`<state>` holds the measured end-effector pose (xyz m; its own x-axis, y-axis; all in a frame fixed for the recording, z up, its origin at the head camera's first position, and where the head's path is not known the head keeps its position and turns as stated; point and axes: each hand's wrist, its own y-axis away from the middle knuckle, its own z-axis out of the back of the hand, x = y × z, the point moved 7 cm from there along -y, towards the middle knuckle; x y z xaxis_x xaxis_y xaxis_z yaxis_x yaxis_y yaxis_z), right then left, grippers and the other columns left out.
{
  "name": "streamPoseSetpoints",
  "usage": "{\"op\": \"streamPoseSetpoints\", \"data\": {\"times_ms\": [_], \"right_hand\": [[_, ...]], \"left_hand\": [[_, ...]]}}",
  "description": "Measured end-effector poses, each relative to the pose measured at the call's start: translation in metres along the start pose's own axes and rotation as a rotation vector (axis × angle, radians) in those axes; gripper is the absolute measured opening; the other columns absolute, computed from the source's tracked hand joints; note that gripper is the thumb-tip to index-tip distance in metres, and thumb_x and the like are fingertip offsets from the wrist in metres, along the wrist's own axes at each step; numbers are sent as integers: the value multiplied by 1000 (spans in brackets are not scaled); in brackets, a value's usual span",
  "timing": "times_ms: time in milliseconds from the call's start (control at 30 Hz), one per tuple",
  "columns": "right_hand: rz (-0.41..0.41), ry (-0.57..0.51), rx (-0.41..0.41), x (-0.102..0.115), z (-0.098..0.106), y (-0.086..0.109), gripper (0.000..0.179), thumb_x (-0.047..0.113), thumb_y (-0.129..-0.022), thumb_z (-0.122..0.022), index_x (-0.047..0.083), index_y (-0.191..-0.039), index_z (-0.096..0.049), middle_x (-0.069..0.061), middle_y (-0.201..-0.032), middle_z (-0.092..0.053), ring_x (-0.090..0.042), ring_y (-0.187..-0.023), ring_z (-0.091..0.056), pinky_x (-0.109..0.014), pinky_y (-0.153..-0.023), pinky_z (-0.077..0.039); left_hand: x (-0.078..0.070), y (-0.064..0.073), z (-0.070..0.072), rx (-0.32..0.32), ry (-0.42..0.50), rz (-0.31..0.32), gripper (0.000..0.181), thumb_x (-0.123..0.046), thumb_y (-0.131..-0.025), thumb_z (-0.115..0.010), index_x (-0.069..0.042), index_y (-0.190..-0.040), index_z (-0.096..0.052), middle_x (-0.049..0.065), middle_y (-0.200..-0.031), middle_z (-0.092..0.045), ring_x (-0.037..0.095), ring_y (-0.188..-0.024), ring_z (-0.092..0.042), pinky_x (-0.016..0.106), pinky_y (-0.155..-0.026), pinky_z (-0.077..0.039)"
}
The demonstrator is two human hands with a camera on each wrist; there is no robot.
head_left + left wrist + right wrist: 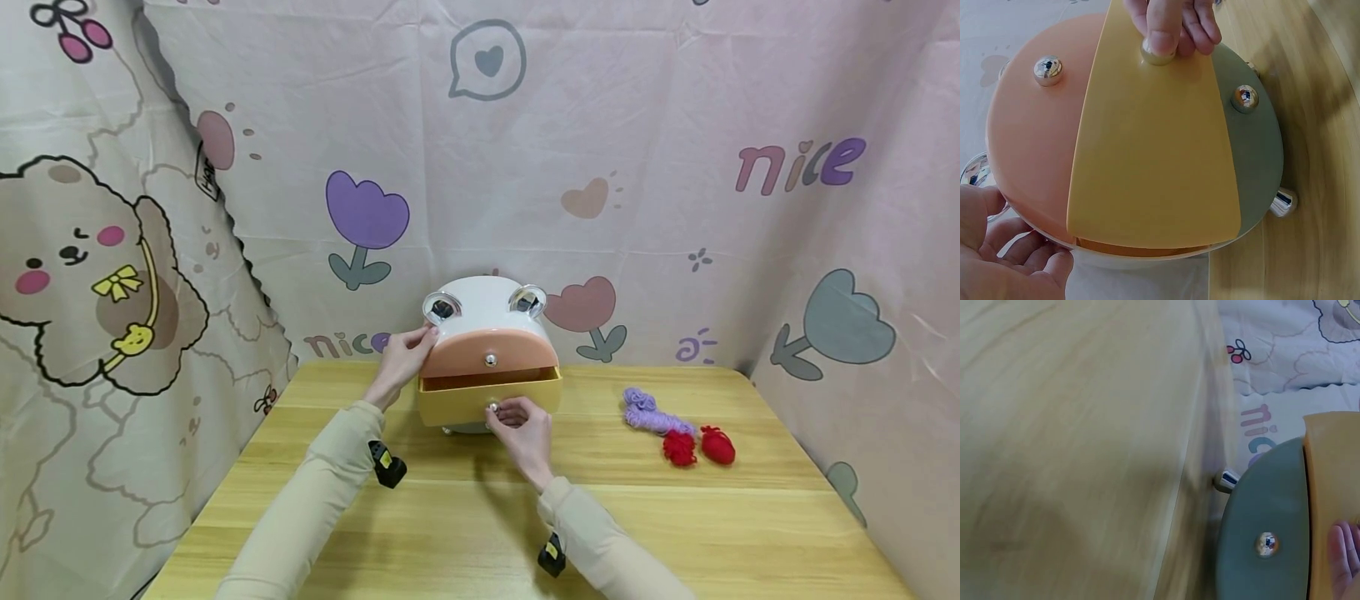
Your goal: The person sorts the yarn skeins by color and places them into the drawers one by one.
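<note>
A small round drawer cabinet (480,304) with a white shell and two silver-ringed eyes stands at the back middle of the table. Its yellow middle drawer (450,406) is pulled partly out, and a dark gap shows above its front. With thumb and fingers, my right hand (525,429) pinches the silver knob (1157,55) of that drawer. My left hand (403,362) holds the cabinet's left edge, just below one eye, beside the salmon top drawer (465,357). In the left wrist view, the grey-green bottom drawer (1257,147) sits closed. The yellow drawer's inside is mostly hidden.
To the right on the wooden table (465,533) lie a lilac yarn bundle (652,417) and two red yarn balls, one (679,448) touching the lilac yarn, the other (717,446) beside it. A printed curtain (645,100) hangs behind the table and along its sides.
</note>
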<state>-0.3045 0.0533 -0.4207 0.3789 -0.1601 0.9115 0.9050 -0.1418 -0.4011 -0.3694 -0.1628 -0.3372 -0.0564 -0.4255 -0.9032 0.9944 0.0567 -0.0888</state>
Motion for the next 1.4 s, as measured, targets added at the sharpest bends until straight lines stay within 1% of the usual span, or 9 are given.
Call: {"op": "streamPoseSetpoints", "data": {"times_ms": [167, 400, 500, 600, 733, 800, 967, 1133, 1400], "right_hand": [[-28, -4, 14, 30, 6, 12, 14, -8, -78, -78, -11, -89, -68, -29, -86, -74, -21, -71, -70, -13, -65, -56], [-3, -6, 11, 38, 10, 21, 13, -9, -77, -78, -11, -85, -68, -27, -81, -74, -11, -66, -68, -14, -63, -56], [2, -10, 11, 35, 10, 24, 13, -10, -76, -78, -11, -84, -68, -27, -80, -73, -9, -64, -67, -15, -62, -57], [-11, -16, 4, 23, 9, 25, 14, -11, -75, -78, -11, -84, -68, -27, -81, -74, -7, -64, -66, -17, -62, -58], [-37, -32, -2, 7, 10, 27, 14, -9, -75, -81, -5, -84, -70, -23, -81, -75, -4, -64, -66, -17, -62, -58], [-33, -44, 3, 3, 11, 29, 14, -6, -76, -82, -2, -84, -71, -20, -82, -76, -3, -64, -66, -17, -63, -58], [-4, -65, 25, 5, 15, 36, 15, -1, -76, -84, 2, -83, -72, -17, -80, -76, -4, -64, -67, -19, -63, -59], [-8, -79, 40, 8, 18, 44, 15, -1, -76, -84, 3, -84, -72, -16, -80, -76, -5, -65, -67, -20, -64, -60], [1, -82, 30, 9, 20, 50, 16, -1, -75, -84, 2, -83, -72, -17, -79, -76, -4, -65, -68, -21, -63, -60]], "left_hand": [[-1, 0, 0, -1, -3, -5, 55, -38, -103, -54, -5, -146, -50, 13, -155, -46, 33, -148, -39, 45, -123, -34], [0, -1, 1, -8, 2, -9, 55, -38, -102, -55, -5, -146, -50, 14, -154, -47, 34, -148, -40, 45, -122, -34], [1, -2, 1, -9, 4, -2, 55, -39, -102, -56, -6, -146, -51, 14, -154, -47, 33, -147, -41, 44, -122, -35], [2, -2, 1, -7, 3, 5, 55, -40, -102, -56, -7, -146, -51, 13, -154, -47, 33, -147, -41, 44, -122, -35], [2, -3, 1, -4, -1, 1, 55, -39, -103, -55, -6, -146, -51, 15, -155, -46, 34, -148, -40, 45, -123, -34], [2, -3, 1, -4, 1, -2, 55, -38, -103, -56, -6, -146, -51, 15, -155, -46, 34, -148, -39, 45, -123, -33], [2, -2, 0, 0, 2, -1, 55, -39, -103, -56, -6, -147, -50, 15, -156, -45, 34, -149, -39, 45, -124, -32], [2, -2, 0, 1, -4, 5, 56, -40, -103, -55, -7, -147, -50, 14, -156, -45, 33, -149, -39, 45, -123, -33], [2, -1, 0, 5, 11, 3, 55, -40, -103, -54, -7, -147, -49, 14, -156, -46, 32, -148, -40, 44, -122, -35]]}}
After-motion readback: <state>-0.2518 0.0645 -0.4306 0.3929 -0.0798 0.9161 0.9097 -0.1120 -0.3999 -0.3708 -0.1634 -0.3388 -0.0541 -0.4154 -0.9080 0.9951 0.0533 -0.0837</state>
